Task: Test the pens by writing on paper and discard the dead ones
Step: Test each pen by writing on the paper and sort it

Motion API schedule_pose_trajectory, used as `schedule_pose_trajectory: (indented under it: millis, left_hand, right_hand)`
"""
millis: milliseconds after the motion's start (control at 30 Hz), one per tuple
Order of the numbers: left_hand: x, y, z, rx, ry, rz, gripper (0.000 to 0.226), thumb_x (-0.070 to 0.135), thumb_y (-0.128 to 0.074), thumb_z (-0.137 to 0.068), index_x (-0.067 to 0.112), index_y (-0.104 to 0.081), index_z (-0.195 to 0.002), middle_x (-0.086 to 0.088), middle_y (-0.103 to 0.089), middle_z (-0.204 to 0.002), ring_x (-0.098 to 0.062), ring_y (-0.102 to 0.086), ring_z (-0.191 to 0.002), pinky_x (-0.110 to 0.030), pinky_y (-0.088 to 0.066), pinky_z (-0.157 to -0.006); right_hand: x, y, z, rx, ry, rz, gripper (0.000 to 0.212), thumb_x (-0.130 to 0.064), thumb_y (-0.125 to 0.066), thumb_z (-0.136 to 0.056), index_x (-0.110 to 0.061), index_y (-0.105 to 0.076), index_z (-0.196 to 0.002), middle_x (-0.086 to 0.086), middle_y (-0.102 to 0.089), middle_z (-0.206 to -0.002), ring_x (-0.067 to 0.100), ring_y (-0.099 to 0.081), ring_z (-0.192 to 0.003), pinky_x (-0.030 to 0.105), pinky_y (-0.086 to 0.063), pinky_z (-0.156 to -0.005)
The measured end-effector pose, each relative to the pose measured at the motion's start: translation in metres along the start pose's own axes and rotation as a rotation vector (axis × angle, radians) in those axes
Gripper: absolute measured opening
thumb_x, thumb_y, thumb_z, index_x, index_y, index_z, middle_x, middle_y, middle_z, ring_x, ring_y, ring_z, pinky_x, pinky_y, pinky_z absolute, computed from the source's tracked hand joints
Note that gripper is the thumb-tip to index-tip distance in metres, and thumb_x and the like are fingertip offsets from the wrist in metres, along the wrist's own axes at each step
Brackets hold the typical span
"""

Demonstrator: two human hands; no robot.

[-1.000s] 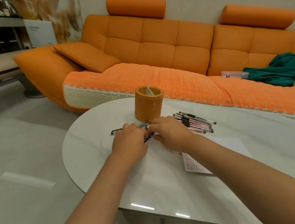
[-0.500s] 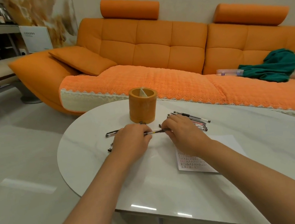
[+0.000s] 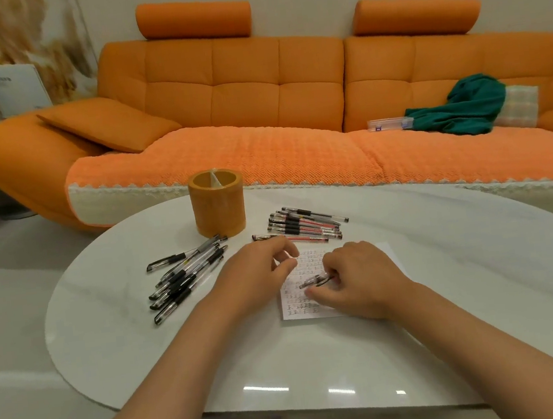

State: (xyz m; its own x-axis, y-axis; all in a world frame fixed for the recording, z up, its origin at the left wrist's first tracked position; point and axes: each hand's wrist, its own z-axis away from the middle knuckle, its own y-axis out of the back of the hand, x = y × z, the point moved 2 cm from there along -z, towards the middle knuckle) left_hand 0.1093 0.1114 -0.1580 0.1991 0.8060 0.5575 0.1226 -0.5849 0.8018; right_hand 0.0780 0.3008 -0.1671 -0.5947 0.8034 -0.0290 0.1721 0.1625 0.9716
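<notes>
**Desk:** Where is the pen under test?

**Photographer:** Lower centre-right. The right hand point(image 3: 359, 279) pinches a clear-barrelled pen point(image 3: 316, 280) between thumb and curled fingers, low over the sheet of paper point(image 3: 308, 260). The pen is blurred, so I cannot tell whether its tip meets the sheet.

**Desk:** The other hand?

**Photographer:** The left hand point(image 3: 258, 273) sits at the sheet's left edge with its fingers curled under. The palm side is hidden, so I cannot tell whether they hold anything.

**Desk:** What is on the paper?

**Photographer:** Rows of small marks, too small to read. The hands cover much of it.

**Desk:** The other pens?

**Photographer:** Two heaps on the white table point(image 3: 319, 352). Black-gripped pens point(image 3: 186, 276) lie at centre left. A tidier row point(image 3: 304, 226), some of them red, lies above the hands, near an orange pen holder point(image 3: 218, 207). One dark pen point(image 3: 260, 237) runs behind the left knuckles.

**Desk:** Background?

**Photographer:** An orange sofa point(image 3: 243, 85) fills the upper frame. At upper right a green cloth point(image 3: 463, 105) partly covers a pale checked item point(image 3: 518, 106).
</notes>
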Motion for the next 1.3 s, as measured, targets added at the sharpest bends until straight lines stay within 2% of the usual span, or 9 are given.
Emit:
schedule_pose_trajectory:
  millis: [200, 467, 600, 767, 900, 1000, 1067, 1200, 1300]
  left_hand:
    - [0.002, -0.021, -0.005, -0.073, -0.06, -0.127, 0.028, 0.039, -0.06, -0.096, 0.038, -0.062, -0.124, 0.018, -0.054, -0.13, -0.004, -0.044, -0.124, -0.03, -0.043, -0.102]
    - [-0.002, -0.033, -0.007, -0.165, -0.049, -0.18, 0.037, 0.05, -0.059, -0.092, 0.043, -0.058, -0.128, 0.02, -0.046, -0.13, -0.004, -0.035, -0.126, -0.034, -0.033, -0.108]
    - [-0.001, -0.033, -0.007, -0.169, -0.045, -0.17, 0.036, 0.05, -0.06, -0.092, 0.043, -0.058, -0.128, 0.02, -0.046, -0.13, -0.005, -0.034, -0.125, -0.034, -0.032, -0.109]
    - [-0.002, -0.033, -0.008, -0.17, -0.042, -0.16, 0.035, 0.051, -0.061, -0.091, 0.045, -0.058, -0.125, 0.02, -0.045, -0.129, -0.004, -0.033, -0.125, -0.037, -0.033, -0.11]
    - [-0.002, -0.033, -0.008, -0.173, -0.035, -0.173, 0.038, 0.054, -0.061, -0.091, 0.044, -0.057, -0.128, 0.02, -0.045, -0.129, -0.005, -0.033, -0.126, -0.036, -0.032, -0.109]
    - [-0.001, -0.033, -0.007, -0.179, -0.025, -0.186, 0.042, 0.055, -0.06, -0.09, 0.044, -0.055, -0.13, 0.019, -0.044, -0.131, -0.006, -0.032, -0.127, -0.036, -0.032, -0.109]
    - [-0.002, -0.033, -0.007, -0.189, -0.017, -0.185, 0.044, 0.057, -0.06, -0.089, 0.045, -0.054, -0.131, 0.02, -0.043, -0.131, -0.006, -0.031, -0.128, -0.035, -0.031, -0.108]
    - [-0.001, -0.032, -0.007, -0.216, -0.004, -0.189, 0.048, 0.06, -0.061, -0.088, 0.045, -0.052, -0.134, 0.019, -0.041, -0.134, -0.007, -0.03, -0.13, -0.035, -0.029, -0.11]
    - [-0.001, -0.031, -0.007, -0.225, 0.005, -0.179, 0.048, 0.059, -0.062, -0.088, 0.045, -0.053, -0.133, 0.019, -0.041, -0.136, -0.007, -0.03, -0.13, -0.036, -0.03, -0.11]
  right_hand:
    - [0.007, -0.003, 0.008, 0.021, 0.009, -0.015, 0.073, -0.085, -0.041, -0.071, -0.015, -0.038, -0.051, 0.0, -0.038, -0.045, 0.016, -0.036, -0.049, 0.033, -0.023, -0.054]
    - [0.007, -0.011, 0.01, 0.089, 0.091, -0.046, 0.056, -0.065, -0.05, -0.075, -0.012, -0.05, -0.054, 0.004, -0.049, -0.048, 0.019, -0.047, -0.055, 0.037, -0.041, -0.066]
    - [0.008, -0.009, 0.009, 0.096, 0.137, -0.088, 0.057, -0.071, -0.047, -0.077, -0.018, -0.051, -0.057, -0.001, -0.05, -0.053, 0.015, -0.046, -0.061, 0.036, -0.039, -0.07]
    - [0.01, -0.003, 0.012, 0.089, 0.197, -0.109, 0.052, -0.079, -0.053, -0.071, -0.028, -0.054, -0.072, -0.013, -0.051, -0.065, 0.011, -0.045, -0.071, 0.03, -0.036, -0.073]
    - [0.01, 0.002, 0.013, 0.155, 0.2, -0.175, 0.035, -0.047, -0.072, -0.076, -0.027, -0.061, -0.103, -0.012, -0.051, -0.071, 0.01, -0.042, -0.07, 0.025, -0.028, -0.071]
    - [0.01, 0.004, 0.013, 0.332, 0.165, -0.319, 0.018, -0.013, -0.063, -0.09, -0.017, -0.064, -0.108, -0.022, -0.04, -0.068, 0.007, -0.037, -0.067, 0.024, -0.033, -0.068]
    - [0.011, 0.008, 0.014, 0.391, 0.087, -0.483, 0.024, -0.006, -0.053, -0.093, -0.015, -0.065, -0.112, -0.026, -0.042, -0.07, 0.0, -0.043, -0.071, 0.018, -0.035, -0.068]
    - [0.013, 0.013, 0.015, 0.46, 0.027, -0.7, 0.035, -0.03, -0.036, -0.102, -0.015, -0.069, -0.104, -0.006, -0.06, -0.096, 0.007, -0.057, -0.095, 0.015, -0.043, -0.077]
    - [0.014, 0.013, 0.012, 0.308, -0.217, -1.202, 0.061, -0.045, -0.027, -0.107, -0.007, -0.072, -0.091, 0.009, -0.059, -0.064, 0.015, -0.056, -0.054, 0.027, -0.042, -0.055]
